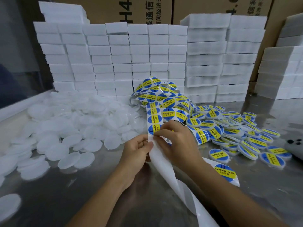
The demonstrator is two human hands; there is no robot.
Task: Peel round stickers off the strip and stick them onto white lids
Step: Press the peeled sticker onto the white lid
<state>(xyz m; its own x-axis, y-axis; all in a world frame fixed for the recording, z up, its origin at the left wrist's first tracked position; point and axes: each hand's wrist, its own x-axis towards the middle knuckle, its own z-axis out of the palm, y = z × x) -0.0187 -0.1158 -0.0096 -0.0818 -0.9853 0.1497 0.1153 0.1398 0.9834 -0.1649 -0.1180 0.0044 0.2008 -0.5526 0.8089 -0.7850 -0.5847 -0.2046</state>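
At table centre, just above the steel top point(54, 192): both hands on the sticker strip point(161, 163). Left hand point(136, 150) pinches the bare white backing, thumb and fingers pressed together on its left edge, holding it taut. Right hand point(176, 141) has fingertips pinched at the lower edge of the lowest sticker point(154, 127) on the strip, right where printed stickers end and empty backing begins. Can't tell whether the edge is lifted yet; the fingers cover it.

Step, as I read it: peel, at the start. No lid in either hand.

The strip runs up from the hands into a loose heap of stickers point(161, 97) against the foam blocks point(114, 63); spent backing trails down toward the camera. Plain white lids point(68, 128) piled left, near the left hand. Labelled lids point(237, 131) piled right.

Next move likely needs:
- edge lifted cleanly, sticker off without folding onto itself
- left hand keeps backing tensioned or lets go to fetch a lid
- one blank lid from the left pile, sticker centred, pressed flat

Risk: sticker curling onto the fingers, or going on off-centre.
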